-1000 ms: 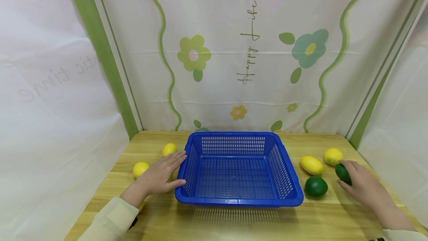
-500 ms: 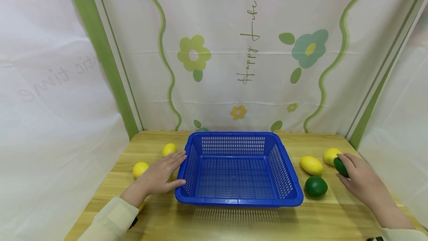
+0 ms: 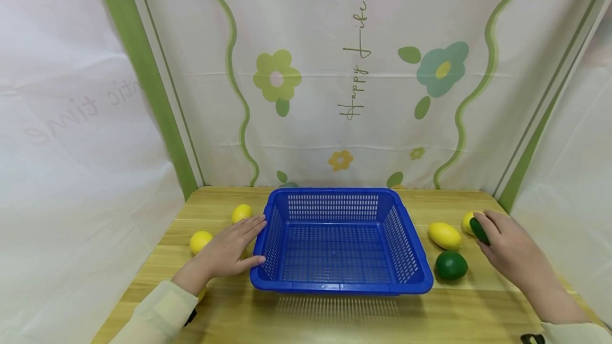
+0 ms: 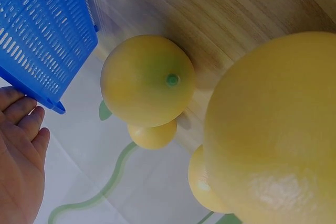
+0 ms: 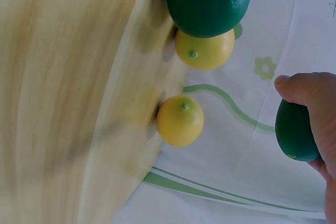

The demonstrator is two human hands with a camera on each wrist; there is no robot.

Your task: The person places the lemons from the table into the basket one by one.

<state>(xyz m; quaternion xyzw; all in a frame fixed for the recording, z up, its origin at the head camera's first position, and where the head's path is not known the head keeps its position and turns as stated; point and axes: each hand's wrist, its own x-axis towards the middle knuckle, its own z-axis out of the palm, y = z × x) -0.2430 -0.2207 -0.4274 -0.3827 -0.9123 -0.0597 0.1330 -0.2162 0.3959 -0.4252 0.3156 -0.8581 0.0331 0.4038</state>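
Head view: my right grip [image 3: 511, 246] is clamped on a dark green fruit [image 3: 479, 231], thumb and fingers curled round it. The held fruit is at the right part of the surface [image 3: 334, 328], partly covering a round yellow fruit [image 3: 468, 221]; the right wrist view shows it raised clear of the surface. A second green fruit [image 3: 451, 265] lies between my right grip and the blue basket [image 3: 341, 287], with an oval yellow fruit [image 3: 445, 235] just beyond it. My left grip [image 3: 234, 248] has its fingers extended and its thumb spread apart from them, tips touching the basket's left rim. The basket stands upright at the centre. To its left lie a far yellow fruit [image 3: 241, 213] and a nearer yellow fruit [image 3: 201, 241]; another yellow fruit [image 3: 202, 294] is mostly hidden by my left sleeve [image 3: 158, 307].
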